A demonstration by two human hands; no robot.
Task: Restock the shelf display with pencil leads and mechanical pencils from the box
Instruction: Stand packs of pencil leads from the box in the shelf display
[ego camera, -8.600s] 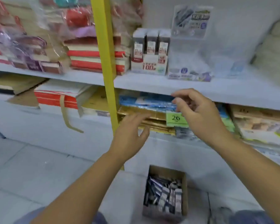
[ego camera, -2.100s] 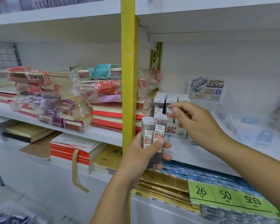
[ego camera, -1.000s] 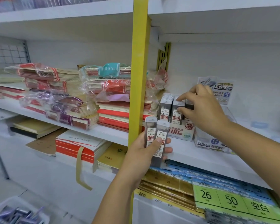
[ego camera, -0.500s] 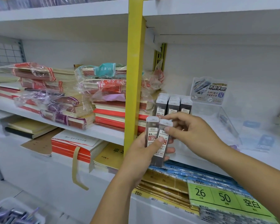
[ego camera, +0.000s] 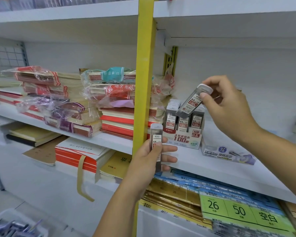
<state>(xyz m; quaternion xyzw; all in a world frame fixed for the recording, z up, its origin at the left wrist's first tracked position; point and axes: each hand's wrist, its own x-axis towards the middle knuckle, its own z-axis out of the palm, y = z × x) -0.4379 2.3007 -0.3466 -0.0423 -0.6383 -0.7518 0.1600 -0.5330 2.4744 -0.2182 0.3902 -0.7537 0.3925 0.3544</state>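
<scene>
Head view, close, facing shelf (ego camera: 212,170)

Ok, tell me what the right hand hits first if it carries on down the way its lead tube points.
Probably the lead tubes standing in the display box; the right hand angles its tube down-left just above them, though depth is unclear.

Bright, even overhead light; soft shadow under upper shelf (ego camera: 229,28); wide-angle bowing at edges; right hand (ego camera: 229,106) slightly motion-blurred; bottom-left bin (ego camera: 15,226) smeared; glare on plastic-wrapped notebooks (ego camera: 109,93).
</scene>
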